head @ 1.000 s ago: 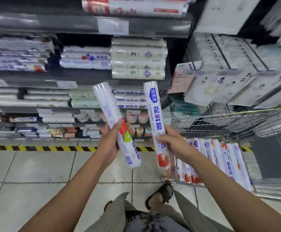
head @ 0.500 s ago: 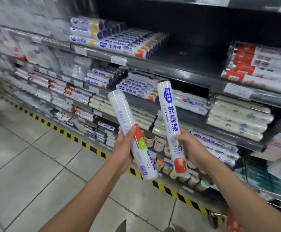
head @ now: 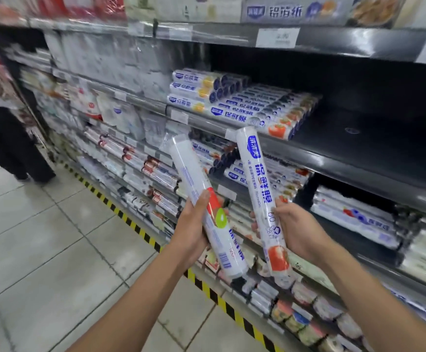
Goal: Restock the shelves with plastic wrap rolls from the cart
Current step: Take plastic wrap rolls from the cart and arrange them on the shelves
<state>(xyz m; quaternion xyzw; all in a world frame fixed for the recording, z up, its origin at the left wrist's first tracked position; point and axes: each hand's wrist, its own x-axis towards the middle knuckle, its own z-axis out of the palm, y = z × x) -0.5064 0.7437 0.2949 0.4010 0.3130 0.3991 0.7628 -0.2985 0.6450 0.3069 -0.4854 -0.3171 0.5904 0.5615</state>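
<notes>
in front of the shelf (head: 333, 158), the left hand (head: 191, 229) has its fingers curled round the kiwi roll (head: 199, 184), marked "120"; the right hand (head: 300, 232) grasps the tomato roll (head: 257, 179), marked "保鲜膜" and "60".

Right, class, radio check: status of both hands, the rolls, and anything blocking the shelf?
Left hand grips kiwi-print roll; right hand grips tomato-print roll. Both rolls off the shelf, tilted. Bare shelf space ahead, nothing blocking.

Both rolls (head: 262, 201) wore glossy clear plastic film. Shelf edge (head: 359, 163) was dark, smooth, semi-gloss metal. Floor tiles (head: 41, 250) looked smooth, faintly glossy.
</notes>
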